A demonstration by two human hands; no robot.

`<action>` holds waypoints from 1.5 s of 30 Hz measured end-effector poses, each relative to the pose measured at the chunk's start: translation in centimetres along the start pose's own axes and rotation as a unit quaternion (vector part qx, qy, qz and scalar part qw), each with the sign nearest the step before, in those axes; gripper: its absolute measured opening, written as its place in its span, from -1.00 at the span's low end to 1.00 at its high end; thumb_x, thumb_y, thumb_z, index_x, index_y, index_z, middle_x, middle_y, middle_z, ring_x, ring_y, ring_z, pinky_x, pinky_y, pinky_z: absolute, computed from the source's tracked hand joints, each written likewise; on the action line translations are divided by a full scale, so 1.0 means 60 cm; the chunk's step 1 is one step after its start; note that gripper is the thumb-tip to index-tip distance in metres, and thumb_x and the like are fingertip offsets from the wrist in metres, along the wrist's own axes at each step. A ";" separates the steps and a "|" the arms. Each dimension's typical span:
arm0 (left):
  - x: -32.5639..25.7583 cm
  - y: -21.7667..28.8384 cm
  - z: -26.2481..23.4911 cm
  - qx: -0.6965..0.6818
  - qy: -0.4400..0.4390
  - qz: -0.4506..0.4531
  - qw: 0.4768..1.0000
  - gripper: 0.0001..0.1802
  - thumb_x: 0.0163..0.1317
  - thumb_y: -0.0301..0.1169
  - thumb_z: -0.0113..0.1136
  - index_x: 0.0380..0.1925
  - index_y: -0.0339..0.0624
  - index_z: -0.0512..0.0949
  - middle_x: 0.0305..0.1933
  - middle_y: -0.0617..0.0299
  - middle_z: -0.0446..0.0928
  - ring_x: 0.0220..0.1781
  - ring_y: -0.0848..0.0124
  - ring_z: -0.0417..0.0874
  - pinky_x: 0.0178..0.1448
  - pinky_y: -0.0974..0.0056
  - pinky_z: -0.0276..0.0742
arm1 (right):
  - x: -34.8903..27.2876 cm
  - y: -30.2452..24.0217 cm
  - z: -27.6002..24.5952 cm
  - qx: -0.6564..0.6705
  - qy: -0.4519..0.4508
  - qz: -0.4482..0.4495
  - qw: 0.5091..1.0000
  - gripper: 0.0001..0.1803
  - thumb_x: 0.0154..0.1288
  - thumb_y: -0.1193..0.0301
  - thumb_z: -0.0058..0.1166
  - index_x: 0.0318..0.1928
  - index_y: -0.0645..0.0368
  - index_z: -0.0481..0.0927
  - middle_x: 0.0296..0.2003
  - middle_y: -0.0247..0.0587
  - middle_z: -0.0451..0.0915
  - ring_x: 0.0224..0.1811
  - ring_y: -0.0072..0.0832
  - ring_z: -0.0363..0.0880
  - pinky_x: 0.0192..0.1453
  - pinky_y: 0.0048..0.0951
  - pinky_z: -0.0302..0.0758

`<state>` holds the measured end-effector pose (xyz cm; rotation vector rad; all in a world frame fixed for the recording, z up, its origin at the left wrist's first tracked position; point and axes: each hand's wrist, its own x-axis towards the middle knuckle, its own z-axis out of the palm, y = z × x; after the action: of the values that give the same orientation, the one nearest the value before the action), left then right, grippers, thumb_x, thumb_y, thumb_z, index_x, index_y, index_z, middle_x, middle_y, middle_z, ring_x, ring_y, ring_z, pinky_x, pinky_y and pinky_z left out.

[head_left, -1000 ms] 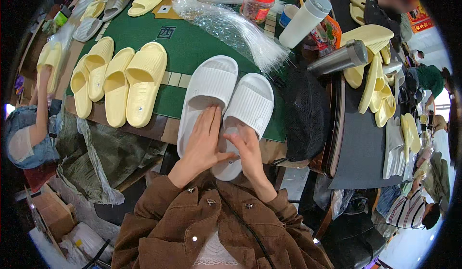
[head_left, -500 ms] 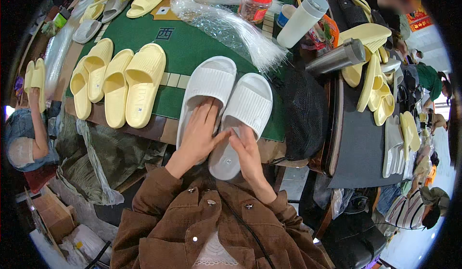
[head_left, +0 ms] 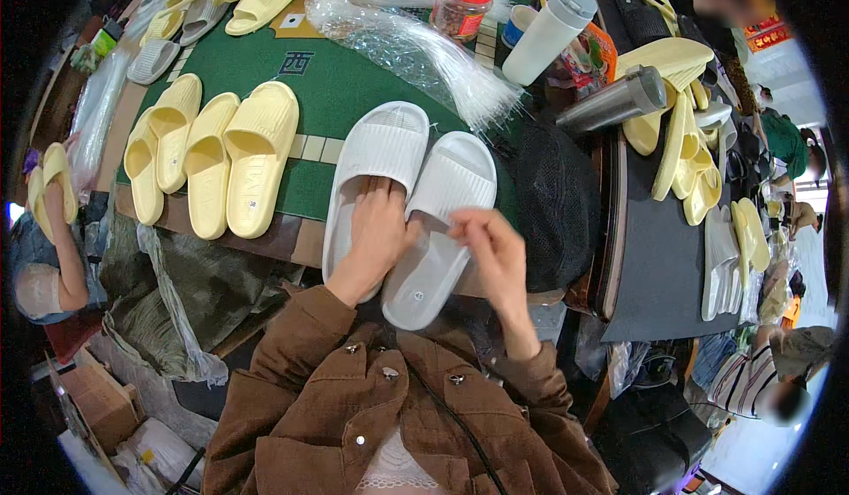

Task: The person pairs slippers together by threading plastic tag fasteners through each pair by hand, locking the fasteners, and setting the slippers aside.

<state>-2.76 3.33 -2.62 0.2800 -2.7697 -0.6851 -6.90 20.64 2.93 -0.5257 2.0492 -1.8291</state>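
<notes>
Filling the frame's centre, the green-topped bench (head_left: 345, 88) carries a pair of white slide sandals (head_left: 416, 203) laid side by side, toes pointing up-frame. Yellow slide sandals (head_left: 212, 163) lie at centre left. The left hand (head_left: 376, 234) presses flat on the white pair, steadying them. The right hand (head_left: 495, 252) hovers just above, fingers (head_left: 460, 225) pinched together on something too small to tell.

Both arms come up from the bottom in brown sleeves. The left hand (head_left: 378, 234) lies flat, palm down, with its fingers (head_left: 382, 192) stretched forward and close together. The right hand (head_left: 497, 252) is lifted a little, wrist bent, with its fingers (head_left: 467, 222) curled in toward the thumb.
</notes>
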 end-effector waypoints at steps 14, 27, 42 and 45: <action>0.007 0.010 -0.013 -0.004 -0.052 -0.047 0.998 -0.49 -0.01 -0.27 0.27 -0.12 -0.43 0.46 -0.04 -0.15 0.43 0.05 -0.08 0.44 0.16 -0.02 0.31 | 0.190 0.025 0.036 -0.314 -0.029 -0.048 0.948 -0.70 0.25 0.23 0.07 -0.27 0.25 0.56 -0.37 0.08 0.63 -0.27 -0.02 0.60 -0.20 -0.12 0.48; 0.003 -0.001 -0.003 -0.024 -0.006 -0.023 0.999 -0.55 -0.04 -0.32 0.28 -0.19 -0.40 0.47 -0.10 -0.13 0.42 -0.01 -0.06 0.44 0.08 -0.03 0.36 | 0.193 0.041 0.038 -0.185 0.056 -0.054 0.980 -0.82 0.22 0.44 0.09 -0.23 0.31 0.58 -0.41 -0.18 0.64 -0.38 -0.54 0.60 -0.24 -0.52 0.49; 0.000 0.001 -0.007 -0.059 -0.018 0.013 0.998 -0.59 0.01 -0.39 0.24 -0.18 -0.43 0.42 -0.06 -0.14 0.39 0.01 -0.07 0.41 0.13 0.00 0.32 | 0.224 0.052 0.062 -0.173 0.035 -0.085 0.981 -0.73 0.26 0.37 0.11 -0.09 0.27 0.58 -0.19 -0.16 0.57 -0.38 -0.51 0.53 -0.22 -0.50 0.47; -0.003 0.004 -0.008 -0.047 -0.003 0.037 0.998 -0.63 0.01 -0.40 0.24 -0.21 -0.41 0.42 -0.08 -0.14 0.39 -0.03 -0.06 0.42 0.08 -0.01 0.34 | 0.225 0.056 0.059 -0.142 0.022 -0.080 0.986 -0.68 0.26 0.32 0.13 -0.04 0.23 0.59 -0.15 -0.17 0.54 -0.37 -0.55 0.50 -0.23 -0.52 0.46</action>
<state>-2.46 3.39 -2.14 0.1555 -2.7275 -0.7961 -17.14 11.31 -0.92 -0.7507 2.3759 -1.6522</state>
